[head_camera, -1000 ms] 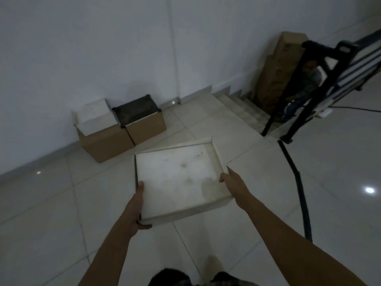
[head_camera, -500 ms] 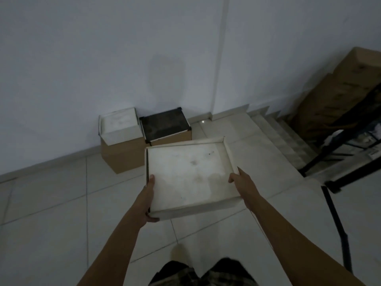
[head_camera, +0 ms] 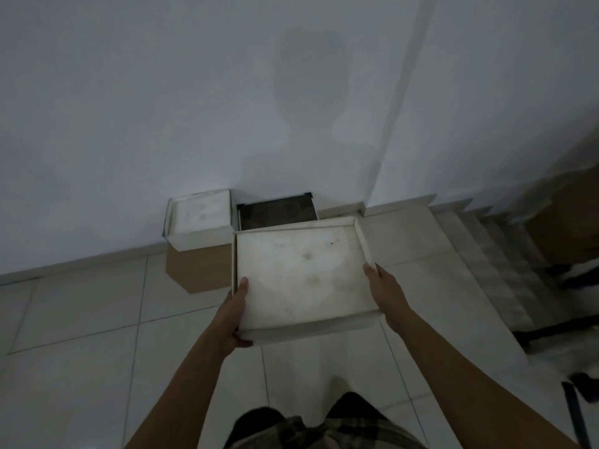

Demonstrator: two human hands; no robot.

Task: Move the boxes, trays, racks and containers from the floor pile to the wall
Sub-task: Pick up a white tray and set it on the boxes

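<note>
I carry a shallow white tray (head_camera: 301, 273) in front of me above the tiled floor. My left hand (head_camera: 235, 314) grips its near left corner, thumb on top and fingers underneath. My right hand (head_camera: 384, 288) holds the right rim, thumb over the edge. At the foot of the white wall (head_camera: 194, 108) stands a brown cardboard box (head_camera: 201, 270) with a smaller white tray (head_camera: 199, 222) on top. Beside it lies a dark tray (head_camera: 277, 212), its lower part hidden behind the tray I carry.
Steps (head_camera: 486, 254) go down at the right along the wall. Brown cardboard boxes (head_camera: 570, 222) stand at the far right. Black frame parts (head_camera: 557, 332) lie low right. Pale tiled floor (head_camera: 81, 319) spreads to the left.
I have walked closer to the wall. The tray I hold now overlaps the dark tray and the cardboard box in view. The black stand has slid out toward the right edge.
</note>
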